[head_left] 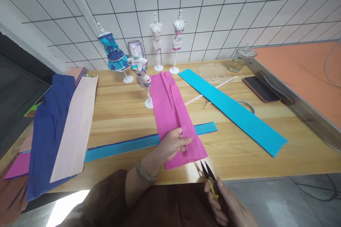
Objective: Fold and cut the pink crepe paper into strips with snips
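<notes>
A long pink sheet of crepe paper (166,113) lies lengthwise before me, its right side folded over in a loose strip. My left hand (174,144) is closed on that folded strip near the sheet's front end, thumb on top. In my right hand (222,202) is a pair of small scissors (211,181) with dark, slightly parted blades and a yellow part at the handle. The blade tips point toward the pink paper's front edge, a little apart from it. Under the pink sheet passes a narrow blue strip (119,148), hidden in its middle.
Several small white mannequins (144,78) stand at the back, one in a blue dress (113,51). Right are a turquoise paper strip (229,110), a phone (261,88), a glass jar (241,59) and a tape roll (249,105). Navy (50,131) and pale pink paper (77,124) lie left.
</notes>
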{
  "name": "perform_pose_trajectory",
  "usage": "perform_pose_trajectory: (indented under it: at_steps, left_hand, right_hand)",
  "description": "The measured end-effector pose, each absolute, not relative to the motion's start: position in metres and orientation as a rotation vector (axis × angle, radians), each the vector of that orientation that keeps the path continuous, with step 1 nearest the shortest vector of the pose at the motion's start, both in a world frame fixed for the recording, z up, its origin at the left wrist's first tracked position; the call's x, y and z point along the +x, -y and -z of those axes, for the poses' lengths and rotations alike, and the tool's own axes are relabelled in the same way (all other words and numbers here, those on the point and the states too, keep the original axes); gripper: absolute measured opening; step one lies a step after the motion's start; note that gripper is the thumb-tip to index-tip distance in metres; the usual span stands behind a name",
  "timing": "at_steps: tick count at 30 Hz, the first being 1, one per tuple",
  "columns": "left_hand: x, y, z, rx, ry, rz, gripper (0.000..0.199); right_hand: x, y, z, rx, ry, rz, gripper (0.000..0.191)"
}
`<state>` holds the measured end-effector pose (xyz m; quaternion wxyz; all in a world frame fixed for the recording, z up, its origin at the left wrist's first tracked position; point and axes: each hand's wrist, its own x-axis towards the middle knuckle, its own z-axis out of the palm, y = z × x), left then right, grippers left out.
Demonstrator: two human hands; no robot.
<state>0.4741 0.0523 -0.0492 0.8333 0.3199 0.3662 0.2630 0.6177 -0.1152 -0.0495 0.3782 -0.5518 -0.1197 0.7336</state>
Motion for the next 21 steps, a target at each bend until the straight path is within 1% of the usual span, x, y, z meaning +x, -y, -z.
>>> perform_pose_trajectory:
  at_steps: [4, 10, 17, 21]
  left_hand:
    - [0.474, -0.051, 0.049, 0.671, -0.793, -0.548, 0.039]
    - [0.474, -0.05, 0.051, 0.707, -0.803, -0.512, 0.047]
    - [0.473, -0.047, 0.054, 0.833, -0.827, -0.49, 0.041]
    - [0.474, -0.047, 0.056, 0.846, -0.792, -0.48, 0.042]
  right_hand:
    - [0.612, 0.111, 0.047, -1.381, 0.222, -1.899, 0.052]
    - [0.611, 0.102, 0.053, -1.288, 0.242, -1.927, 0.052]
    - [0.604, 0.094, 0.045, -1.296, 0.281, -1.823, 0.047]
    - [0.602, 0.09, 0.044, -1.311, 0.292, -1.802, 0.045]
